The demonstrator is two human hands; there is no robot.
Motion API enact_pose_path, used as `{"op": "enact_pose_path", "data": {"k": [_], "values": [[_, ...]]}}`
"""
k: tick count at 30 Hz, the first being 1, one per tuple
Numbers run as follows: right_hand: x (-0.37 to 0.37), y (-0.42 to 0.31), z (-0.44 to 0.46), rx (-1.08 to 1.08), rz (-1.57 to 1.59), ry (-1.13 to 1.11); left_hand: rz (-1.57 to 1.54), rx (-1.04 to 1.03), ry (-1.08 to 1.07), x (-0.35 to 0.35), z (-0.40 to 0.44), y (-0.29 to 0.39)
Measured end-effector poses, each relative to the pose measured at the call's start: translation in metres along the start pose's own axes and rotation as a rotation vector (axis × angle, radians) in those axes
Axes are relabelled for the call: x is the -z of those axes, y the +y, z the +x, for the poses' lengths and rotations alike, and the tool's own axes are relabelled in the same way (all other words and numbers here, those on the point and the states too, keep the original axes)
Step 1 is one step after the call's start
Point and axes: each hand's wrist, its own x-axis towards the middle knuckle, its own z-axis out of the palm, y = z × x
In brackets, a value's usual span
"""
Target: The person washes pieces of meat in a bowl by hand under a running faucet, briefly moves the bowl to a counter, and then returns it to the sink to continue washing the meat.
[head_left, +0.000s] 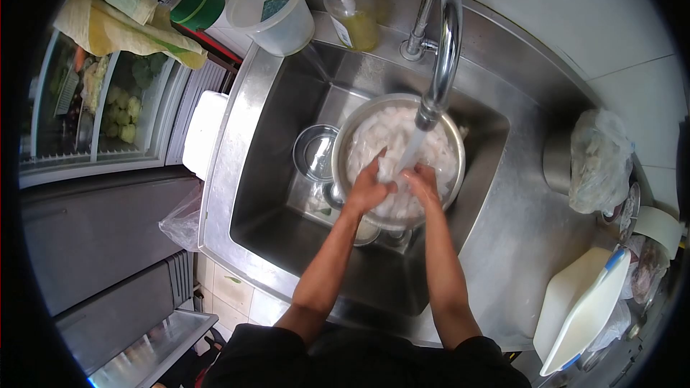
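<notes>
A round steel bowl full of whitish, translucent raw pieces, too blurred to name more exactly, stands in the sink. Water runs from the curved chrome faucet into it. Both hands are in the bowl under the stream. My left hand is curled round some pale pieces on the left side. Just right of the water, my right hand has its fingers bent in against the same pieces. The fingertips are partly hidden by water and food.
Small steel bowls lie in the sink beside the big bowl. A soap pump bottle and a plastic tub stand behind. A white cutting board and a plastic bag are on the right. A refrigerator stands left.
</notes>
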Motion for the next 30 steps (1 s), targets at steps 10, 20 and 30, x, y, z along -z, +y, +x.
{"op": "enact_pose_path", "data": {"k": [10,20,30], "values": [[-0.011,0.009,0.014,0.167,-0.234,0.146,0.144,-0.101,0.083,-0.004,-0.003,0.03],[-0.021,-0.006,-0.022,0.286,-0.458,0.275,0.035,0.051,0.088,0.006,0.004,0.006],[-0.014,0.001,-0.019,0.009,-0.108,0.156,-0.065,0.002,0.06,0.002,0.0,-0.002]]}}
